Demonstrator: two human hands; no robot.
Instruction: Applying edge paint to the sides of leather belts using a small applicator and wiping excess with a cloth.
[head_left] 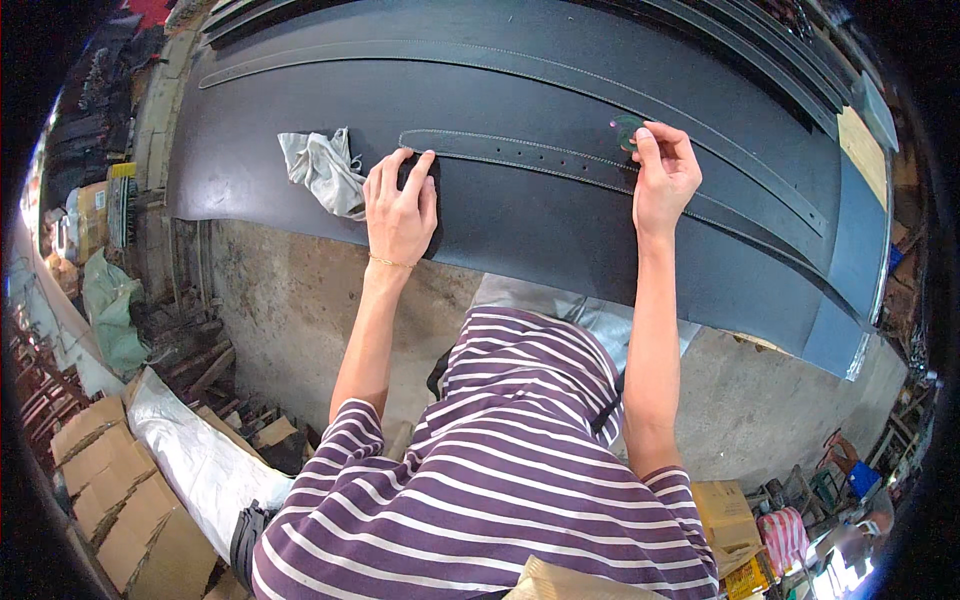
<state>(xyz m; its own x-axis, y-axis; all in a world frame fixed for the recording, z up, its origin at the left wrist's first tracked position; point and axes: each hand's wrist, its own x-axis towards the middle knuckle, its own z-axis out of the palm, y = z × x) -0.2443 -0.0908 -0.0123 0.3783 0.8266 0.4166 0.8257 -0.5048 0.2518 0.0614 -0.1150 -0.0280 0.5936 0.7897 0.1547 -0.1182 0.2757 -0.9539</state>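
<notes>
A black belt (520, 155) with pale stitching and a row of holes lies across the dark work table (560, 250). My left hand (400, 210) rests at the belt's left end, fingers wrapped over a black pad (434, 225) that it presses onto the table. My right hand (662, 175) sits further right on the same belt. Its fingertips hold a small green round object (626, 130) against the strap. A crumpled grey rag (322, 168) lies just left of my left hand.
A longer stitched belt (400, 52) curves across the table behind, and several more straps (760, 50) lie at the far right. A wooden board (862, 150) sits at the right end. Cardboard boxes (100, 470) and a white sack (190, 450) are on the floor, lower left.
</notes>
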